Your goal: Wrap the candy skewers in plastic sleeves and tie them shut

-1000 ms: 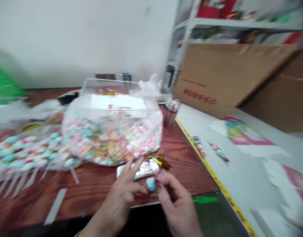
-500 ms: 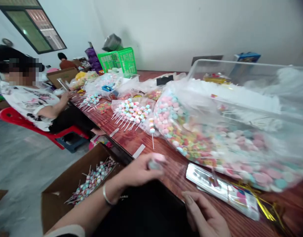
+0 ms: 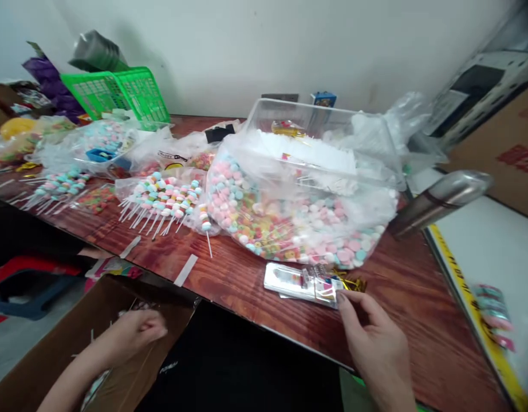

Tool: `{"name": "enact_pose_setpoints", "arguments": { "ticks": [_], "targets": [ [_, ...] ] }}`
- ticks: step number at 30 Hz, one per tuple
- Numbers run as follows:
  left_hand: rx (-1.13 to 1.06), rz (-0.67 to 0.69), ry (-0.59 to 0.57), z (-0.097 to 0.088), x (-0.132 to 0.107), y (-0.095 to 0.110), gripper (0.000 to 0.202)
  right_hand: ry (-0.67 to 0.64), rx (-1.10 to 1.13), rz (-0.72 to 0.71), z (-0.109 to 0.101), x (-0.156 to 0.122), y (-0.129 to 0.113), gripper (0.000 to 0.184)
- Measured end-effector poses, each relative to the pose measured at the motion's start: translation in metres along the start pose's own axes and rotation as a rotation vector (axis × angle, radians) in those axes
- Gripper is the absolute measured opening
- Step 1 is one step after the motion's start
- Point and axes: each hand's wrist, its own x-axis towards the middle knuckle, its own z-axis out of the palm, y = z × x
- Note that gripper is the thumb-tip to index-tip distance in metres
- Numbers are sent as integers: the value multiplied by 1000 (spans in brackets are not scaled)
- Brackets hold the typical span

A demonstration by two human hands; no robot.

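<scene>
My left hand (image 3: 137, 332) is curled closed over the cardboard box (image 3: 44, 343) on the left. Its fingers hide whatever they may hold. Inside that box, a few white sticks and wrapped candies show dimly. On the table's front part, thumb and forefinger of my right hand (image 3: 375, 337) pinch the right end of a flat stack of silvery packaging bags (image 3: 296, 281). Gold twist ties (image 3: 352, 281) lie just behind those fingertips. Left of the stack, a single marshmallow skewer (image 3: 204, 220) rests near a pile of marshmallow skewers (image 3: 167, 194).
Behind the bags sits a big clear sack of marshmallows and gummies (image 3: 290, 229), with a clear plastic bin (image 3: 324, 114) above it. A steel flask (image 3: 444, 197) leans at the right. A green basket (image 3: 118, 94) stands at the back left. A paper strip (image 3: 185, 270) lies near the front edge.
The view has swung right. My left hand, which held a pink-and-white candy above the table edge, has moved left over the box. My right hand has reached forward to the silvery bags.
</scene>
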Motion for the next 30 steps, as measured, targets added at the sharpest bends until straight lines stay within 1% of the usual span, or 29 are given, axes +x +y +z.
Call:
{"name": "enact_pose_setpoints", "arguments": {
  "ticks": [1, 2, 4, 5, 6, 7, 9, 11, 12, 13, 14, 16, 17, 18, 19, 21, 22, 23, 24, 26, 28, 30],
  "targets": [
    [-6, 130, -136, 5, 7, 38, 30, 6, -54, -38, 1, 2, 2, 34],
    [-9, 250, -209, 10, 14, 76, 27, -5, -86, -68, 3, 4, 4, 35],
    [-28, 471, -282, 23, 26, 144, 22, -60, -87, -77, 11, 6, 4, 41],
    [-54, 566, -277, 32, 32, 171, 21, -81, -65, -56, 16, 7, 3, 45],
    [-88, 640, -257, 42, 38, 193, 20, -92, -38, -33, 21, 9, 1, 47],
    [-104, 697, -230, 53, 44, 210, 18, -97, -17, -24, 27, 11, -1, 48],
    [-108, 765, -146, 78, 57, 230, 13, -102, -9, -54, 35, 14, -7, 43],
    [-128, 731, -39, 100, 70, 238, 13, -118, -35, -128, 41, 17, -11, 27],
    [-157, 693, -11, 108, 76, 239, 19, -128, -48, -163, 43, 17, -13, 22],
    [-199, 654, -5, 114, 81, 239, 27, -136, -54, -190, 44, 17, -14, 20],
    [-251, 611, -25, 118, 85, 239, 36, -146, -56, -215, 45, 15, -14, 20],
    [-361, 515, -112, 121, 91, 241, 48, -177, -57, -271, 46, 10, -14, 20],
    [-397, 471, -145, 120, 93, 243, 50, -192, -58, -300, 47, 6, -13, 20],
    [-413, 435, -154, 119, 95, 244, 50, -202, -61, -327, 48, 2, -12, 20],
    [-412, 414, -132, 118, 97, 246, 49, -206, -65, -348, 50, -3, -11, 20],
    [-396, 415, -49, 118, 101, 248, 44, -189, -70, -368, 54, -10, -9, 22],
    [-409, 412, -25, 119, 104, 248, 39, -149, -69, -359, 55, -13, -8, 24],
    [-448, 391, -31, 121, 107, 247, 33, -93, -72, -338, 57, -14, -7, 27],
    [-525, 359, -69, 123, 110, 246, 28, -40, -83, -307, 58, -15, -5, 31],
    [-727, 288, -188, 127, 115, 240, 20, 29, -128, -235, 60, -14, -3, 35],
    [-916, 255, -284, 129, 118, 234, 18, 27, -177, -174, 61, -12, -3, 34],
    [-1040, 265, -343, 128, 119, 228, 18, 35, -196, -125, 62, -9, -3, 32]
  ]
}}
